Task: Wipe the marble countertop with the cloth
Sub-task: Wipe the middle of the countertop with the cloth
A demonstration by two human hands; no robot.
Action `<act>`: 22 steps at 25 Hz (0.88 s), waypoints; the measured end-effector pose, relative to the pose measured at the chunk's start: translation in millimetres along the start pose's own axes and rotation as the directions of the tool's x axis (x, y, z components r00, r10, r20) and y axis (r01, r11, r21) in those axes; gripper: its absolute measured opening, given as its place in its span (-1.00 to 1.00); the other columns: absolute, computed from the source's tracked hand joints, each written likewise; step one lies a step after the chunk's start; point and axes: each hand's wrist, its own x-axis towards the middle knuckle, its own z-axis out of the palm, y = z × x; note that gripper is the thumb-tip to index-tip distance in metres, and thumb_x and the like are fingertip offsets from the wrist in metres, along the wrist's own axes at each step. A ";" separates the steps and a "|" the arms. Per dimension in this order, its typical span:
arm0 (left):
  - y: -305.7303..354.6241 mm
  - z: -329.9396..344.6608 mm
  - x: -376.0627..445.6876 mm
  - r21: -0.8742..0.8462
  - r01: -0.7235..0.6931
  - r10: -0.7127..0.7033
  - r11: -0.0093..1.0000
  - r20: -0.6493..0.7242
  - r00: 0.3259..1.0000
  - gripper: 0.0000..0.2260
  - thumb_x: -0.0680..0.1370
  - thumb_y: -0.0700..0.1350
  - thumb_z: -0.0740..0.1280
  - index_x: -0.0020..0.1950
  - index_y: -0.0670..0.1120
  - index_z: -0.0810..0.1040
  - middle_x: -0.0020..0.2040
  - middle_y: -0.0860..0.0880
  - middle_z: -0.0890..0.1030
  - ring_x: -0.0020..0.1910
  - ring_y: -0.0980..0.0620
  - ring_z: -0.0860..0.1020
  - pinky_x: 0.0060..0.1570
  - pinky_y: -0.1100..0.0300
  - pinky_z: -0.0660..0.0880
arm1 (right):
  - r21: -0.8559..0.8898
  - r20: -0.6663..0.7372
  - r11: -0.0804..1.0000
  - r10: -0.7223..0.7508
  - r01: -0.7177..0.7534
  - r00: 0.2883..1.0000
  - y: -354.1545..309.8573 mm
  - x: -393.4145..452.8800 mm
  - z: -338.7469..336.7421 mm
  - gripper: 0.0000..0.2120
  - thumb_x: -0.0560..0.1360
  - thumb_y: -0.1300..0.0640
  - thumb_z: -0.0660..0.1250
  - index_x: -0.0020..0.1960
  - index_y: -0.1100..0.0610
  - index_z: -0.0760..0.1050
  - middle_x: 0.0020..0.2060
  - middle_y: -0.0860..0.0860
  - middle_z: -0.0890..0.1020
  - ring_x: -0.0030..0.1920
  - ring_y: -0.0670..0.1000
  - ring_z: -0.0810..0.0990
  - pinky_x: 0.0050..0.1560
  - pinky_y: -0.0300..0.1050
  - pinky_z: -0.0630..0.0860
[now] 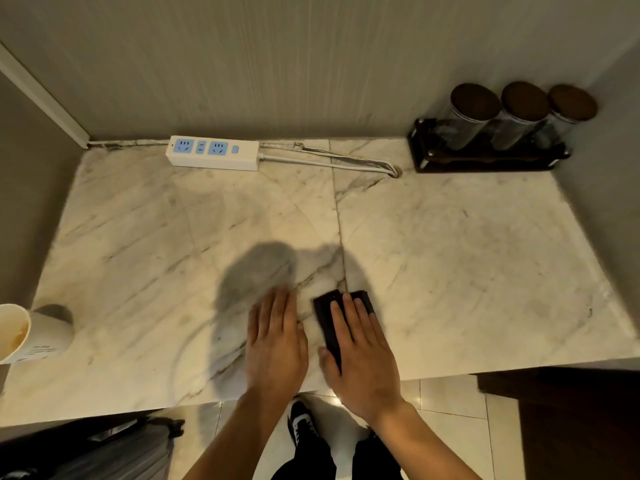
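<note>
A pale, grey-veined marble countertop fills the middle of the head view. A small dark folded cloth lies near its front edge, just right of the slab seam. My right hand rests flat on top of the cloth, fingers spread and pressing it down, so most of the cloth is hidden under the palm. My left hand lies flat on the bare marble just left of the cloth, fingers together, holding nothing.
A white power strip with its cable lies against the back wall. A dark rack with three lidded jars stands in the back right corner. A paper cup sits at the left edge. Walls close the counter on three sides.
</note>
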 end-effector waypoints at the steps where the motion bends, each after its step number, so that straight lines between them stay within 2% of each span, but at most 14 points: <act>1: 3.9 2.2 -0.1 -0.002 -0.001 0.001 1.000 0.002 1.000 -0.55 0.58 -0.09 0.01 0.40 -0.25 0.37 0.39 -0.23 0.43 0.42 -0.19 0.34 0.37 -0.21 0.27 | -0.013 0.017 0.999 -0.029 0.030 0.999 8.3 -0.5 -3.0 -0.32 0.56 -0.13 0.11 0.56 0.12 -0.03 0.55 0.09 0.08 0.55 0.05 -0.03 0.49 0.01 0.01; 6: 21.6 11.4 3.3 -0.013 0.015 -0.014 1.000 0.009 1.000 -0.54 0.58 -0.09 0.01 0.41 -0.26 0.35 0.40 -0.23 0.43 0.41 -0.19 0.34 0.38 -0.19 0.26 | -0.107 0.120 0.967 -0.218 0.231 0.969 44.8 8.4 -17.8 -0.31 0.55 -0.17 0.10 0.55 0.13 -0.01 0.54 0.08 0.08 0.54 0.06 0.04 0.47 -0.01 -0.01; 9: 30.5 17.0 8.0 -0.038 0.013 -0.013 0.999 0.000 1.000 -0.54 0.58 -0.11 0.01 0.42 -0.27 0.33 0.40 -0.24 0.42 0.43 -0.19 0.32 0.39 -0.19 0.23 | -0.099 0.174 0.947 -0.285 0.304 0.943 61.7 18.2 -22.7 -0.32 0.56 -0.17 0.07 0.56 0.11 -0.02 0.55 0.06 0.04 0.54 0.03 -0.03 0.50 -0.01 -0.03; 14: 38.7 24.6 16.5 -0.041 0.034 -0.033 0.999 0.027 0.999 -0.53 0.58 -0.08 -0.02 0.44 -0.26 0.30 0.43 -0.24 0.37 0.45 -0.19 0.28 0.40 -0.20 0.23 | -0.103 0.196 0.925 -0.341 0.365 0.919 79.0 41.4 -31.4 -0.34 0.57 -0.13 0.08 0.55 0.12 0.00 0.55 0.07 0.06 0.54 0.03 -0.02 0.52 0.00 -0.01; 18: 41.9 29.6 19.4 0.020 0.065 -0.066 0.998 0.047 0.997 -0.50 0.59 0.02 -0.03 0.48 -0.18 0.24 0.49 -0.17 0.30 0.48 -0.14 0.22 0.43 -0.16 0.11 | -0.093 0.203 0.917 -0.363 0.387 0.909 88.0 61.5 -36.8 -0.34 0.57 -0.12 0.08 0.56 0.11 -0.03 0.55 0.06 0.04 0.55 0.01 -0.06 0.52 -0.04 -0.09; 22: 42.2 32.7 20.7 0.069 0.061 -0.065 0.996 0.050 0.997 -0.48 0.59 0.06 -0.01 0.50 -0.15 0.21 0.50 -0.14 0.27 0.49 -0.12 0.20 0.47 -0.14 0.05 | -0.090 0.208 0.914 -0.371 0.395 0.905 94.0 81.8 -40.3 -0.34 0.56 -0.13 0.06 0.56 0.10 -0.05 0.55 0.04 0.02 0.55 0.01 -0.07 0.52 -0.03 -0.07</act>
